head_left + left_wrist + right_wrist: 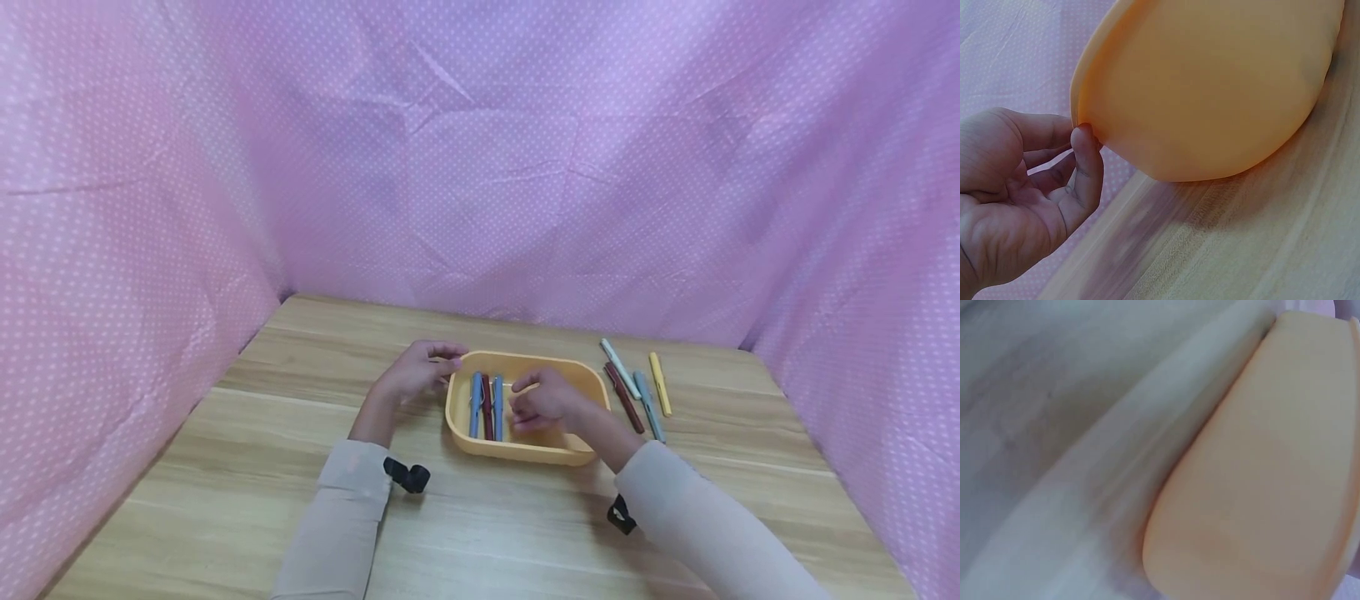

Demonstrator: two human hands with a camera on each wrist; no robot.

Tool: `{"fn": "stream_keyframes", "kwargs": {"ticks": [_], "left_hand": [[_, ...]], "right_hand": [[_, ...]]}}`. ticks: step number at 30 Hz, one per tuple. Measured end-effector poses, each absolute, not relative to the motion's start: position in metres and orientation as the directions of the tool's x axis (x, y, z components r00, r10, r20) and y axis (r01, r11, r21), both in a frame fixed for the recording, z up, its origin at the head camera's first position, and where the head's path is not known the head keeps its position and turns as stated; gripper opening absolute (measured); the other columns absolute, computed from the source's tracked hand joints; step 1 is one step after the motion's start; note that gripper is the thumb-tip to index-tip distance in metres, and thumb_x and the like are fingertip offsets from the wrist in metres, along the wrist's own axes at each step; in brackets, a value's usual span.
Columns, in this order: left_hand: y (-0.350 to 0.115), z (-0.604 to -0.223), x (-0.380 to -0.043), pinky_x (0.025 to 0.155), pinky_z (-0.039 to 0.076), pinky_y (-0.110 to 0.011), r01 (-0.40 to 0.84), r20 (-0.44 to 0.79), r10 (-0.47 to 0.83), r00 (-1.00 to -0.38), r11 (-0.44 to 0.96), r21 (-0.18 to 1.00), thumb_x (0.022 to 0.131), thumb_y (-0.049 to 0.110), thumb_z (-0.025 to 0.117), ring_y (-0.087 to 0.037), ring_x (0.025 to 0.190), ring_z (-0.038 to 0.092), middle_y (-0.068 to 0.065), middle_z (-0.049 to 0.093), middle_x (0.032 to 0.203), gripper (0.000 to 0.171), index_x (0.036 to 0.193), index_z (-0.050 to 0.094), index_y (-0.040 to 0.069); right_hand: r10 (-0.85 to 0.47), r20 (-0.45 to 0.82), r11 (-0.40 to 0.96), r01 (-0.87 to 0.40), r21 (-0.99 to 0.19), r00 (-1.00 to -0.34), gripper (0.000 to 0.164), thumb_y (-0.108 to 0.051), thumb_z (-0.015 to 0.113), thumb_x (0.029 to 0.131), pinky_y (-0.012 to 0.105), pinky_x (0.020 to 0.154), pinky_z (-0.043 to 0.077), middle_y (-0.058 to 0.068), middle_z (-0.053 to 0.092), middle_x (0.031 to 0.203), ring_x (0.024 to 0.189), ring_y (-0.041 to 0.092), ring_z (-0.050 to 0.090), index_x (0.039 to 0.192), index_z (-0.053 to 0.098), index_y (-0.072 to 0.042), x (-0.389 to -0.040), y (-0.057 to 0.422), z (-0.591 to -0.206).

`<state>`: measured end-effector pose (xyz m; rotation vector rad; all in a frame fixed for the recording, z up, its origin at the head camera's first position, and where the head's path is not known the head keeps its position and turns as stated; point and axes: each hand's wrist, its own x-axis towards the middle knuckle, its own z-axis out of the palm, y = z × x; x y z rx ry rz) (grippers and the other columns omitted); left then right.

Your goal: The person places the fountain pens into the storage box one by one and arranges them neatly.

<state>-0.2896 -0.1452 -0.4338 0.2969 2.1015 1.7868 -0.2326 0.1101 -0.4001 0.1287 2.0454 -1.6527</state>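
An orange-yellow plastic tray stands on the table. My left hand is at its far left corner; in the left wrist view the thumb and index finger pinch the rim. Inside, at the left, a blue pen, a dark red pen and another blue pen lie side by side. Over the tray's middle, just right of these pens, my right hand has its fingers bent. Whether anything is between them is hidden. The right wrist view shows only the tray's outer wall and the table.
Right of the tray lie a white pen, a dark red pen, a grey-teal pen and a yellow pen. The wooden table is bordered by pink dotted cloth at the back and sides.
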Motion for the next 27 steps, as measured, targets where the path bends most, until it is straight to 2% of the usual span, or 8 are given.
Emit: {"fn": "stream_keyframes", "kwargs": {"ticks": [4,11,27], "left_hand": [[-0.145,-0.436,-0.287,0.083,0.061,-0.036,-0.077,-0.14,0.387,-0.911,0.176,0.981,0.103,0.01,0.061,-0.031,0.102,0.068,-0.018,0.065,0.128,0.032,0.134,0.063,0.003],[-0.144,-0.436,-0.283,0.082,0.062,-0.036,-0.068,-0.129,0.376,-0.918,0.171,0.983,0.103,0.011,0.062,-0.031,0.102,0.068,-0.018,0.066,0.128,0.031,0.133,0.064,0.003],[-0.141,-0.439,-0.28,0.081,0.062,-0.035,-0.059,-0.117,0.371,-0.921,0.165,0.985,0.103,0.011,0.062,-0.029,0.101,0.068,-0.019,0.064,0.13,0.033,0.135,0.063,0.003]], "right_hand": [[-0.236,-0.435,0.262,0.375,-0.89,-0.869,0.037,0.01,0.059,0.095,0.038,0.073,0.064,0.023,0.064,0.101,0.075,0.023,0.066,0.129,0.047,0.013,-0.232,0.118,-0.393],[-0.241,-0.431,0.275,0.364,-0.89,-0.87,0.038,0.008,0.058,0.097,0.04,0.078,0.064,0.019,0.063,0.096,0.075,0.022,0.067,0.133,0.046,0.014,-0.234,0.135,-0.379],[-0.217,-0.381,0.305,0.308,-0.901,-0.899,0.042,0.005,0.057,0.099,0.034,0.077,0.063,0.011,0.062,0.093,0.077,0.018,0.067,0.138,0.043,0.015,-0.239,0.181,-0.358]]}}
